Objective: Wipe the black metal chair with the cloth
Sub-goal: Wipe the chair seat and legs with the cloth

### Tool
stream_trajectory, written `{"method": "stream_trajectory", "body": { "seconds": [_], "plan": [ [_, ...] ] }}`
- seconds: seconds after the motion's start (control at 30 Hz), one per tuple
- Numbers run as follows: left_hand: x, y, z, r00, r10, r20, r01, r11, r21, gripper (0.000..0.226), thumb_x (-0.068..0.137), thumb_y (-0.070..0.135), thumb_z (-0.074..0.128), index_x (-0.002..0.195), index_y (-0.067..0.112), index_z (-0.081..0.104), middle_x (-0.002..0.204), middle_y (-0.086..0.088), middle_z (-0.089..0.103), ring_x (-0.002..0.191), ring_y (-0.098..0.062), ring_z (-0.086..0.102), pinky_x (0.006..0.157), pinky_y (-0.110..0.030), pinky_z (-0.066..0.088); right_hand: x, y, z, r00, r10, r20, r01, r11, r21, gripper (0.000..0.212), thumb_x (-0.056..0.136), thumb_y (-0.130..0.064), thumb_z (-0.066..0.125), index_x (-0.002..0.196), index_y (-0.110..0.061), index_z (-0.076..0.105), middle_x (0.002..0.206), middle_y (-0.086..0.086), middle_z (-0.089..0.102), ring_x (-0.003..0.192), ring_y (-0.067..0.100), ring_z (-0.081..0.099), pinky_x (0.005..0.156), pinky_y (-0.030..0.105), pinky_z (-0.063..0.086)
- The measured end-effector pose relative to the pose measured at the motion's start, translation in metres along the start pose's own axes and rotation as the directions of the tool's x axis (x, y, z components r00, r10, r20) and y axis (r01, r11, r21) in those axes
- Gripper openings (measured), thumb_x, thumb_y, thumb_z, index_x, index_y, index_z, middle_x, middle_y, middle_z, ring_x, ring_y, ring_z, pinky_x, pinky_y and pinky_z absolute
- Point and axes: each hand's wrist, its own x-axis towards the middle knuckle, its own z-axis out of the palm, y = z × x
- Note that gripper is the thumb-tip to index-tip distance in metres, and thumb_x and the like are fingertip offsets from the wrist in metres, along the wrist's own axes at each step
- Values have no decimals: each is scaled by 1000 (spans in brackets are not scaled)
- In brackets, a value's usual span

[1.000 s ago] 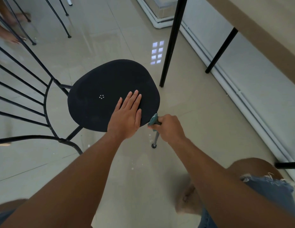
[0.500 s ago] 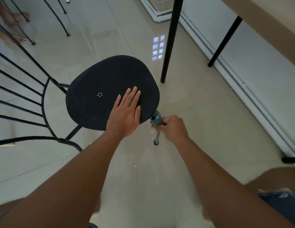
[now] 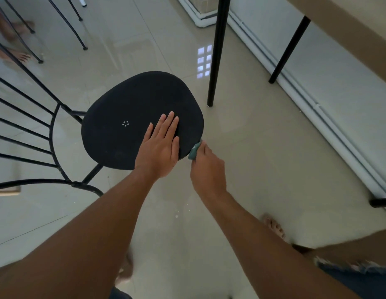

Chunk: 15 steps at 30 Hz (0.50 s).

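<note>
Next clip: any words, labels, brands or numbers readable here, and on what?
None: no text shows anywhere in the head view.
The black chair seat bears only a small ring of pale dots, no letters.
The teal cloth in the right hand shows no label.

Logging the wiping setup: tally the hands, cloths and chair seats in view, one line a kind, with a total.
Hands: 2 (left hand, right hand)
Cloths: 1 (teal cloth, gripped by the right hand)
Chair seats: 1 (black seat, under the left hand)
Total: 4
</note>
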Motion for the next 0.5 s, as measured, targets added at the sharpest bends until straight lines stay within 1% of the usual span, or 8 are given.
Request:
{"method": "stream_trajectory", "body": {
  "seconds": [0.1,0.2,0.27,0.33,0.37,0.43,0.47,0.5],
  "plan": [
    [-1,-1,0,1000,-1,-1,1,1000,-5,64,117,44,11,175,18,17,184,1,12,171,-19,8,139,-49,14,-15,-10,7,1000,19,-23,-23,981,-193,69,101,-14,63,161,5,35,156,22,56,134,33,64,104,50,53],
    [0,-1,0,1000,1,0,-1,1000,-6,64,117,44,13,175,18,17,184,1,12,172,-19,8,139,-49,14,-22,-13,2,1000,-16,12,20,938,-345,70,106,-21,51,164,10,26,166,29,43,148,35,54,114,54,47],
    [0,-1,0,1000,-2,0,2,1000,-9,64,117,43,14,175,18,18,184,1,13,172,-19,8,139,-49,14,-27,-13,-1,997,-54,52,71,911,-407,67,109,-21,36,165,11,19,169,32,36,153,38,47,118,55,43],
    [-1,0,-1,1000,-2,-1,2,1000,-5,64,116,43,13,175,18,18,184,1,13,171,-19,9,139,-50,15,-29,-12,-5,993,-84,86,113,899,-424,67,105,-20,17,165,12,17,169,34,33,155,41,43,119,57,41],
    [-1,0,-1,1000,-2,0,2,1000,-6,64,116,44,12,175,18,18,184,1,13,171,-20,9,139,-49,15,-31,-10,-6,991,-99,95,131,894,-428,68,104,-19,14,164,12,18,169,34,34,155,42,43,119,58,41],
    [-1,0,-1,1000,-3,1,3,1000,-10,65,116,44,12,175,19,18,184,1,13,171,-19,9,139,-50,16,-32,-6,-5,986,-130,102,161,894,-418,64,108,-21,21,164,10,23,167,33,37,154,41,45,117,57,43],
    [-1,0,-1,1000,-4,1,4,1000,-11,64,116,44,12,175,19,18,184,1,13,171,-19,9,139,-50,16,-32,-4,-6,984,-141,105,171,906,-388,63,111,-26,27,164,8,27,167,31,39,153,40,46,116,56,44],
    [-1,0,-1,1000,-4,0,4,1000,-14,64,116,44,13,175,19,18,184,2,13,171,-19,8,139,-50,16,-32,-2,-6,984,-148,96,172,928,-331,64,113,-35,29,163,5,31,167,29,41,153,38,47,115,55,45]
  ]
}}
